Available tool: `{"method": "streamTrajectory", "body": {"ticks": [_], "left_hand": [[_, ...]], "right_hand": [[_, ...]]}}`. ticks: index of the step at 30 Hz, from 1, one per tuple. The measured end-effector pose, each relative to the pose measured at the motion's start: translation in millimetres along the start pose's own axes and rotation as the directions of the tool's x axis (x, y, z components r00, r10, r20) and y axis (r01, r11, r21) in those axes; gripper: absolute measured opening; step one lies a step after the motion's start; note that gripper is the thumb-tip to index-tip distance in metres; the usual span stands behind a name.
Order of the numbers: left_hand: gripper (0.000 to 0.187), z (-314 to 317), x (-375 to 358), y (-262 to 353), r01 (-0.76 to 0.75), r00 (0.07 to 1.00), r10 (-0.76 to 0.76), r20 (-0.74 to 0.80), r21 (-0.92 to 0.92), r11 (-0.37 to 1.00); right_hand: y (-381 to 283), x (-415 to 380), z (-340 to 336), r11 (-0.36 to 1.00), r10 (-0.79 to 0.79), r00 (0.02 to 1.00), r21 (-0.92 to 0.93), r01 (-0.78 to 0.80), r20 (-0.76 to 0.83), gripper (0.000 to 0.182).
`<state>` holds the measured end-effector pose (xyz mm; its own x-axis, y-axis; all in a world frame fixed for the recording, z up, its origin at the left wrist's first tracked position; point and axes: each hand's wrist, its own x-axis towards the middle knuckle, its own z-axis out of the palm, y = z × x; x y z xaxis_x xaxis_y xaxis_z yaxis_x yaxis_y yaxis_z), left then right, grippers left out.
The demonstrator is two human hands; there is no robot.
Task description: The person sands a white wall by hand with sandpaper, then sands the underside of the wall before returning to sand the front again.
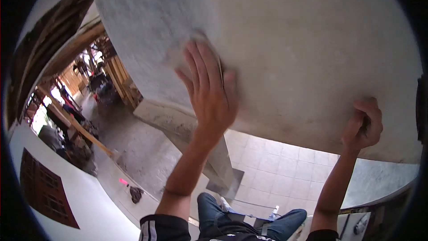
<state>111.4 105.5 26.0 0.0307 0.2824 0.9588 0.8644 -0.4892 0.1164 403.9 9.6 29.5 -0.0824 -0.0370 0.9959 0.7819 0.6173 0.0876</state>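
Holding a blurred pad [179, 54] against the grey wall [290, 53] beneath the left hand's [208, 87] nearly straight fingers; curling the right hand [364, 125] near its lower edge, cannot tell whether around anything.

Matt, plaster-like wall [290, 58] beneath left hand [209, 91]; smooth tiles [276, 165] below, left of right hand [366, 125]; denim trousers [286, 222] below both; wooden planks [117, 78] leftward.
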Motion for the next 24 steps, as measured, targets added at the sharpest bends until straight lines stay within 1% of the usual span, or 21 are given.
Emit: {"method": "streamTrajectory", "body": {"ticks": [1, 3, 4, 6, 7, 9, 10, 12, 13, 15, 16, 18, 19, 21, 22, 24], "left_hand": [[0.063, 1.5, -3.2, 3.7, 0.007, 0.999, -0.006, 0.032, -0.013, 1.000], [0.063, 2.0, 8.5, -3.2, -0.090, 0.996, 0.090, 0.017, 0.038, 0.995], [0.064, -0.8, 14.1, -6.1, -0.127, 0.992, 0.126, 0.021, 0.068, 0.990], [0.065, -8.1, 47.4, -2.9, -0.118, 0.993, 0.118, -0.021, 0.026, 0.993], [0.066, -11.5, 52.8, -0.8, -0.103, 0.994, 0.103, -0.031, 0.006, 0.995], [0.066, -4.1, 37.0, 2.1, -0.069, 0.997, 0.067, -0.042, -0.046, 0.997], [0.067, 2.6, 32.8, 4.6, -0.061, 0.996, 0.055, -0.075, -0.074, 0.995], [0.066, 9.2, -12.1, 11.5, -0.084, 0.996, 0.084, 0.011, -0.061, 0.995], [0.066, 10.9, -25.6, 11.3, -0.095, 0.994, 0.098, 0.056, -0.050, 0.994], [0.066, 8.6, -20.5, 4.3, -0.176, 0.982, 0.175, 0.066, 0.022, 0.984], [0.067, 6.0, -16.9, 2.9, -0.213, 0.975, 0.209, 0.075, 0.057, 0.975], [0.066, -4.6, 5.1, 5.2, -0.166, 0.984, 0.161, 0.074, 0.064, 0.984], [0.066, -8.2, 17.0, 7.0, -0.138, 0.988, 0.132, 0.083, 0.067, 0.988], [0.064, 0.6, 30.7, 7.9, -0.108, 0.993, 0.105, -0.049, -0.075, 0.991], [0.063, 5.0, 36.4, 10.0, -0.109, 0.986, 0.089, -0.141, -0.144, 0.984], [0.061, 4.3, 22.8, 16.2, -0.092, 0.992, 0.077, -0.101, -0.151, 0.984]], "right_hand": [[3.1, 1.0, -1.7, 0.999, -0.048, 0.999, -0.013, 0.048, 0.002, 0.013], [9.8, 0.9, -3.4, 0.989, -0.145, 0.989, -0.024, 0.146, 0.037, 0.014], [9.3, 1.7, -2.1, 0.988, -0.151, 0.988, -0.029, 0.151, 0.023, 0.015], [3.9, 4.1, -0.3, 0.989, -0.140, 0.990, -0.035, 0.141, 0.015, 0.016], [2.2, 2.7, 0.4, 0.992, -0.117, 0.993, -0.035, 0.117, 0.016, 0.016], [2.7, 4.5, 0.4, 0.995, -0.095, 0.996, -0.045, 0.095, -0.001, 0.016], [3.0, 5.3, -1.0, 0.992, -0.106, 0.994, -0.058, 0.108, 0.024, 0.016], [4.2, 5.5, -3.8, 0.985, -0.147, 0.987, -0.076, 0.152, 0.070, 0.017], [7.0, 4.0, -3.0, 0.986, -0.155, 0.986, -0.057, 0.159, 0.067, 0.018], [10.5, 0.1, -3.3, 0.987, -0.157, 0.985, -0.025, 0.159, 0.067, 0.018], [10.6, 1.6, -3.8, 0.984, -0.170, 0.984, -0.037, 0.172, 0.049, 0.018], [6.9, 2.1, -1.3, 0.983, -0.176, 0.984, -0.053, 0.177, 0.023, 0.017], [6.7, 1.5, 0.3, 0.987, -0.156, 0.988, -0.047, 0.156, 0.010, 0.017], [5.4, 1.7, 1.8, 0.994, -0.108, 0.994, -0.029, 0.108, 0.004, 0.015], [6.3, 2.5, 1.5, 0.993, -0.113, 0.993, -0.026, 0.114, 0.017, 0.015], [7.3, 0.9, -2.5, 0.990, -0.135, 0.990, -0.029, 0.136, 0.033, 0.014]]}}
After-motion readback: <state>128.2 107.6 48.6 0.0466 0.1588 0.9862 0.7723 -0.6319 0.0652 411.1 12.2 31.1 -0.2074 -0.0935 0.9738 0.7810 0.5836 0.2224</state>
